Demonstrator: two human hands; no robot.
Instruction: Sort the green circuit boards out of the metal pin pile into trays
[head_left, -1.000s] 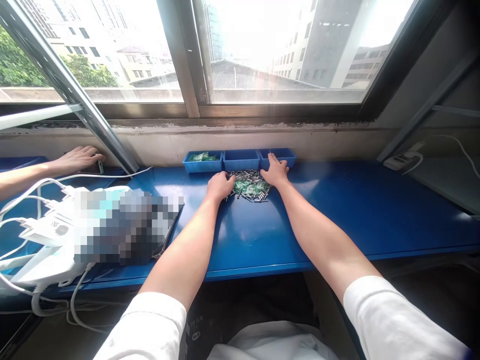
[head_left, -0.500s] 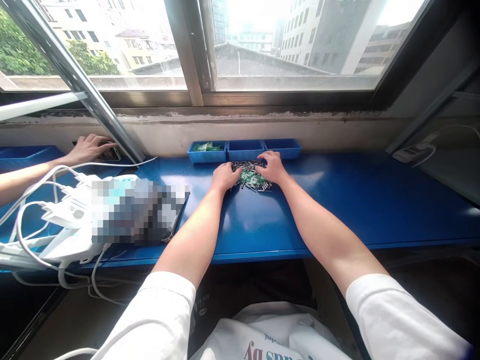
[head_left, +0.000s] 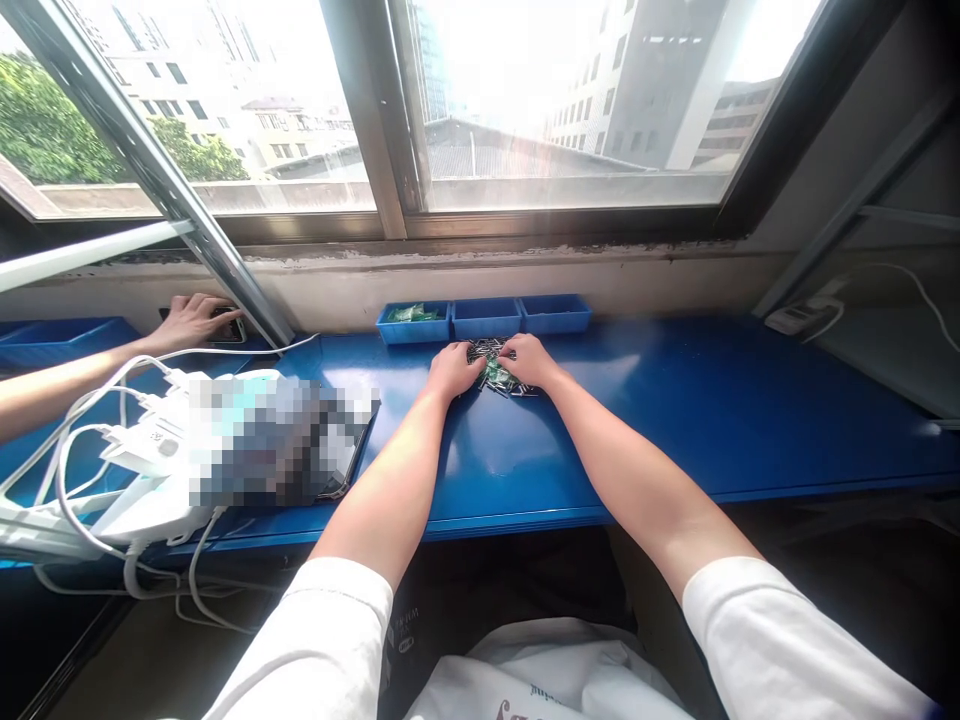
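Observation:
A pile of slim dark and silver metal pieces, screw-like but too small to tell, lies on the blue table with small green packets (head_left: 495, 376) among them. My left hand (head_left: 452, 370) rests at the pile's left edge, its thumb apart from its curled fingers. From the right, my right hand (head_left: 529, 361) reaches over the pile with thumb and fingers drawn together; whatever they hold is hidden. Just behind stand three blue bins in a row. Green packets lie in the left bin (head_left: 414, 333); the middle bin (head_left: 486, 322) and right bin (head_left: 556, 318) show mostly bare walls.
White chargers and cables (head_left: 142, 450) crowd the table's left, beside a blurred-out object (head_left: 277, 440). Another person's hand (head_left: 196, 322) touches a dark device near the metal post (head_left: 232, 270). A window and wall stand behind the bins.
My right hand has come from the right bin's front edge down and left onto the pile. My left hand stays at the pile's left side. The other person's hand has shifted right in the picture.

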